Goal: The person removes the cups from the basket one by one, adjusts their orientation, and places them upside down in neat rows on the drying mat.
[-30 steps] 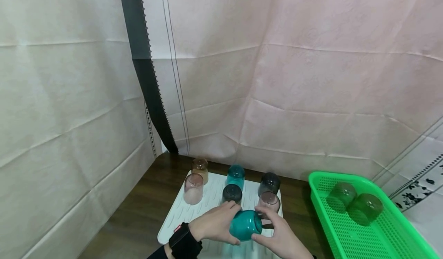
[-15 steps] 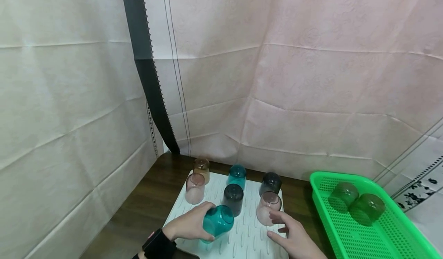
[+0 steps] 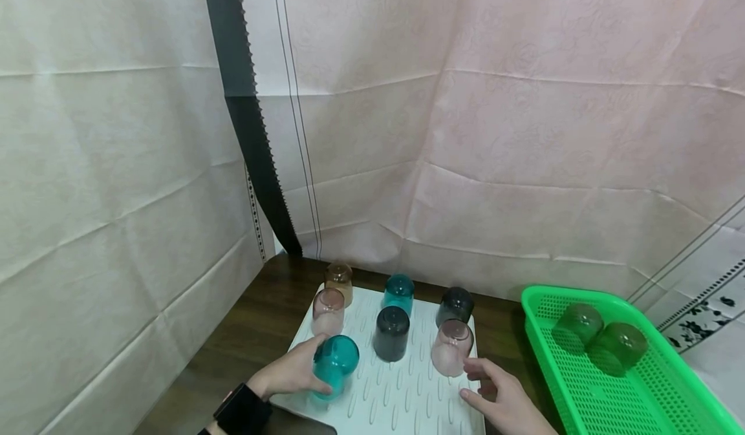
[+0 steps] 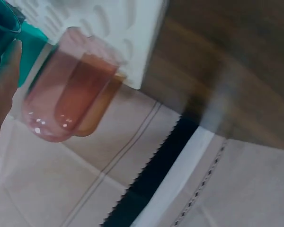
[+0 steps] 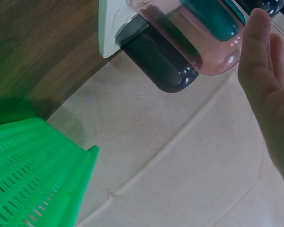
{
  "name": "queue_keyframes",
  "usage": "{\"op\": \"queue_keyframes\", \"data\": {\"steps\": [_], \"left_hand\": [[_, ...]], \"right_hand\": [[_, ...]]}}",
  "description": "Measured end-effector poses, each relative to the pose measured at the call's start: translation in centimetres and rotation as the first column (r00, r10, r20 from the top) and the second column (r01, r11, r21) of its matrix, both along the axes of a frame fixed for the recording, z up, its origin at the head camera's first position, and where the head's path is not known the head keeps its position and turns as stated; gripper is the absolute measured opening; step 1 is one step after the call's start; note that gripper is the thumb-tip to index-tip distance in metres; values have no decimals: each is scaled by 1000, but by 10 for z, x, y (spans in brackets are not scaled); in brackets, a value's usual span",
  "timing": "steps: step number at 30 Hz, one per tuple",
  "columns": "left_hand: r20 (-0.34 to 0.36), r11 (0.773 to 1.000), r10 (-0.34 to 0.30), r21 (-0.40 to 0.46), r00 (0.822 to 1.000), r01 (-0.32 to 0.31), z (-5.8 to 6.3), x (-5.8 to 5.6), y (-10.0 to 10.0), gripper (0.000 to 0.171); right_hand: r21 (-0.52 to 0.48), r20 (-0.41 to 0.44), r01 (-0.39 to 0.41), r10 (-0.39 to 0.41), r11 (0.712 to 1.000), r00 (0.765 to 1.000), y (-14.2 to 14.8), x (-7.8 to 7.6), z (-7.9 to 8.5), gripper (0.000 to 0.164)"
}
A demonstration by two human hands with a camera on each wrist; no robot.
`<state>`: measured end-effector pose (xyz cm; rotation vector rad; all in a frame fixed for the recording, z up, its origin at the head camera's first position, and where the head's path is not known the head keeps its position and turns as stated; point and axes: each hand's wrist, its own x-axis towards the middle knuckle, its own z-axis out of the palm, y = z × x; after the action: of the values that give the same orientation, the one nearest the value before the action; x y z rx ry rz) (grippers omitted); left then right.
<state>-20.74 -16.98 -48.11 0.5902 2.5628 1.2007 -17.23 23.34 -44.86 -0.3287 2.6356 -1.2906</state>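
My left hand [image 3: 291,370] holds a teal glass [image 3: 337,357], bottom up, at the front left of a white ribbed draining tray [image 3: 401,396]. In the left wrist view only its fingers [image 4: 4,90] and part of the teal glass [image 4: 2,28] show at the edge. My right hand [image 3: 500,399] holds nothing; its fingers are loosely bent beside a pale pink glass [image 3: 451,348] at the tray's right. A dark grey glass [image 3: 392,335] stands upside down mid-tray. Another pink glass [image 3: 328,312] stands just behind the held one.
Along the tray's back stand an amber glass [image 3: 339,281], a teal one and a dark grey glass [image 3: 456,306], all upside down. A green perforated basket [image 3: 532,318] at right holds two glasses [image 3: 617,349]. Draped cloth [image 3: 524,131] rises behind the dark wooden table [image 3: 215,357].
The teal glass was between both hands; the right hand let go and moved right. The left hand carried the glass left and tipped it bottom up over the tray's front left.
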Motion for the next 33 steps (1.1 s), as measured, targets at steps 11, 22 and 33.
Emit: {"op": "queue_keyframes", "data": {"steps": [11,22,33], "left_hand": [[59,992,125,-4,990,-125,-7,-5,-14,104],[117,993,110,29,987,-114,-13,-9,-20,98],[114,991,128,25,985,-132,-14,-7,-25,82]], "right_hand": [[10,-45,2,-2,1000,999,2,1,2,53],[12,-19,4,-3,1000,1000,2,1,2,52],[27,-34,19,-18,999,999,3,1,0,47]]}}
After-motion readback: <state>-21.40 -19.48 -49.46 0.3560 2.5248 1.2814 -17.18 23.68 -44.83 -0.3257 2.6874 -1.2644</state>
